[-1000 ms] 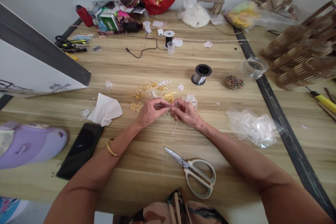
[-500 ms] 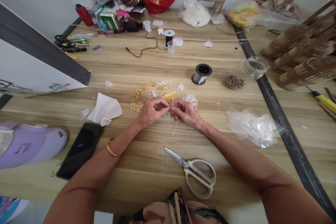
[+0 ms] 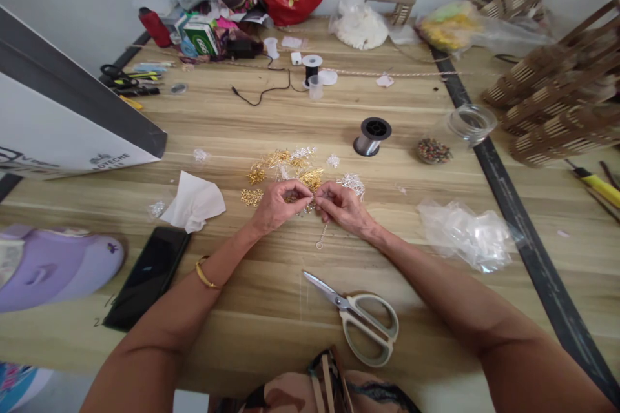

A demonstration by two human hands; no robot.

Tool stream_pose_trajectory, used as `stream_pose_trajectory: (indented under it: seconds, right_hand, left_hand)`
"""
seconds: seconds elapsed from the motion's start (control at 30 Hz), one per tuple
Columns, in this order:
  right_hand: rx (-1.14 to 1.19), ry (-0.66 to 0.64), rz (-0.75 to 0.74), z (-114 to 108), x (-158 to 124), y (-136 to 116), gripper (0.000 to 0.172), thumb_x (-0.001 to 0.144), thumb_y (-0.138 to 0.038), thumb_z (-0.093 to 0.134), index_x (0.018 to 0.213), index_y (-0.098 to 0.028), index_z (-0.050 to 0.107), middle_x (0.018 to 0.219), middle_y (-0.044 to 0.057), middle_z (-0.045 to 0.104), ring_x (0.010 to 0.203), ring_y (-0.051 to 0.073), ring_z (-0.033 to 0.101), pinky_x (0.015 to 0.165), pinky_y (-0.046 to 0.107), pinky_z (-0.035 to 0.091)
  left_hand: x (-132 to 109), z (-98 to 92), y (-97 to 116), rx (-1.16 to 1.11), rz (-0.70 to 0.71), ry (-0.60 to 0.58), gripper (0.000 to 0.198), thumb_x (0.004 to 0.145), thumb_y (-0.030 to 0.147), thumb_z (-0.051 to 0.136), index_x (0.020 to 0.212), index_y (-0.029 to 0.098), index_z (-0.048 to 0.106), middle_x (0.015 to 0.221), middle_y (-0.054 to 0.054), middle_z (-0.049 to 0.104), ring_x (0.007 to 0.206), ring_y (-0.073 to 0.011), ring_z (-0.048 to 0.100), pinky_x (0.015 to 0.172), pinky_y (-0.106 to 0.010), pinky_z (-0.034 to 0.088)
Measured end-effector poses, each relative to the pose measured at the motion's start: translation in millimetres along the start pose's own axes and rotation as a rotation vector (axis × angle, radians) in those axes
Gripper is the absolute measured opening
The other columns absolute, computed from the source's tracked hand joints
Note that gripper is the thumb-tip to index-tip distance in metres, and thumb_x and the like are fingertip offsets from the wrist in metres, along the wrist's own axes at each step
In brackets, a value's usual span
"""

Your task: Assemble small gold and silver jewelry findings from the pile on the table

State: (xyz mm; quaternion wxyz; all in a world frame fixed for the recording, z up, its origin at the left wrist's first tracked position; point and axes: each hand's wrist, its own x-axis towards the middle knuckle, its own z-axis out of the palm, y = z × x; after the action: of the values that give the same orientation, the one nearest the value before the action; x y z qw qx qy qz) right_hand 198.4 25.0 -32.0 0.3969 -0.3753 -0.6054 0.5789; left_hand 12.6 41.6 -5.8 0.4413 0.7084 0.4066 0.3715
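Observation:
My left hand [image 3: 281, 206] is closed in a pinch, its fingertips almost meeting those of my right hand; whatever sits between them is too small to make out. My right hand [image 3: 343, 208] pinches too, and a short thin silver chain [image 3: 323, 233] with a ring at its end hangs below its fingers. Around the fingertips lie small heaps of gold findings [image 3: 311, 178], gold rings [image 3: 251, 197] and silver pins [image 3: 352, 184]. Nearer my body rest scissors [image 3: 368, 322] with pale handles, their blades pointing away to the left.
A wire spool [image 3: 372, 137] and a jar of beads [image 3: 434, 150] stand farther back. Clear plastic bags [image 3: 467, 232] lie at right. On the left are white paper [image 3: 194, 202], a black phone [image 3: 148, 279] and a large box [image 3: 72, 122].

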Motion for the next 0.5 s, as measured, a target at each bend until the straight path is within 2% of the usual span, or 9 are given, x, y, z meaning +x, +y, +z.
stream_pose_trajectory:
  seconds: [0.37, 0.5]
  right_hand:
    - [0.1, 0.022, 0.073, 2, -2, -12, 0.031, 0.082, -0.043, 0.063, 0.088, -0.015, 0.053, 0.069, 0.0, 0.062, 0.052, 0.008, 0.058, 0.047, 0.02, 0.049]
    - [-0.011, 0.028, 0.038, -1, -4, -18, 0.028, 0.084, -0.042, 0.06, 0.086, -0.015, 0.055, 0.072, 0.002, 0.061, 0.06, 0.01, 0.057, 0.051, 0.021, 0.047]
  left_hand:
    - [2, -4.4, 3, -0.16, -0.138, 0.009, 0.02, 0.07, 0.03, 0.073, 0.077, 0.012, 0.067, 0.074, -0.003, 0.068, 0.068, -0.0119, 0.061, 0.065, -0.023, 0.05]
    - [2, -7.4, 7, -0.238, -0.189, -0.034, 0.022, 0.07, 0.031, 0.074, 0.08, 0.011, 0.068, 0.077, -0.004, 0.069, 0.072, -0.0128, 0.062, 0.07, -0.025, 0.05]
